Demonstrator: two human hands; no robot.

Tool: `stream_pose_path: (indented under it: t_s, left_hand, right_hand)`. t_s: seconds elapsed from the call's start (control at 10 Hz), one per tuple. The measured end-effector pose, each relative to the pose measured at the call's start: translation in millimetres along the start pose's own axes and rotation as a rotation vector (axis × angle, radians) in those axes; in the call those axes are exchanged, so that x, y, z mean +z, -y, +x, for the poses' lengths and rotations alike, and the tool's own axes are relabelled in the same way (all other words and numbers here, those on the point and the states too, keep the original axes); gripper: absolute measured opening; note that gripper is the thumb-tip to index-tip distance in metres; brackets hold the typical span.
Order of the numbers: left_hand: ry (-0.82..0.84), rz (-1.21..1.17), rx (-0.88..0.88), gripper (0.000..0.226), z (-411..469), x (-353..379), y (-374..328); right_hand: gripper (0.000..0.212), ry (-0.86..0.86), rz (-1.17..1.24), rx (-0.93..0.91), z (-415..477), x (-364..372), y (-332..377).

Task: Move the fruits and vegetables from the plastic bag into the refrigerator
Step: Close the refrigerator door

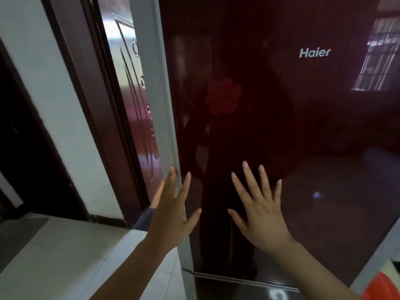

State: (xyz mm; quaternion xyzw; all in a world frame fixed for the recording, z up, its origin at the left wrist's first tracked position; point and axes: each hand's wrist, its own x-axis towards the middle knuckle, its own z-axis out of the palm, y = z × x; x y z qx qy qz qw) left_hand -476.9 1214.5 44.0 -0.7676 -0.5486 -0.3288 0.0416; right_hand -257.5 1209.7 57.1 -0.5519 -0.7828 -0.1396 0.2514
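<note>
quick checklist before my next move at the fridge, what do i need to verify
1. Both hands free: ok. The left hand and right hand have straight, spread fingers and hold nothing.
2. Refrigerator door open for loading: not ok, it looks shut.
3. A hand placed to pull it open: ok. The left hand's fingertips are at the grey side edge.
4. Hands touching the door: cannot tell.
5. Plastic bag within reach: cannot tell. Only an orange-red thing shows at the lower right corner.
6. Fruits and vegetables ready: cannot tell, none in view.
</note>
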Motion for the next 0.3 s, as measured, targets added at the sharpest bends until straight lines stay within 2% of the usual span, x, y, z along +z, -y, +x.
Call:
stream_pose_path:
  t_s: [0.2, 0.3]
  left_hand:
    - [-0.028, -0.017, 0.006, 0.093, -1, -4, -1]
    - [0.001, -0.064, -0.065, 0.091, -5, -7, -13]
  right_hand:
    - [0.077, 0.007, 0.047, -0.038, -8, -6, -8]
    - [0.075, 0.028, 0.147, -0.037, -21, -13, -19]
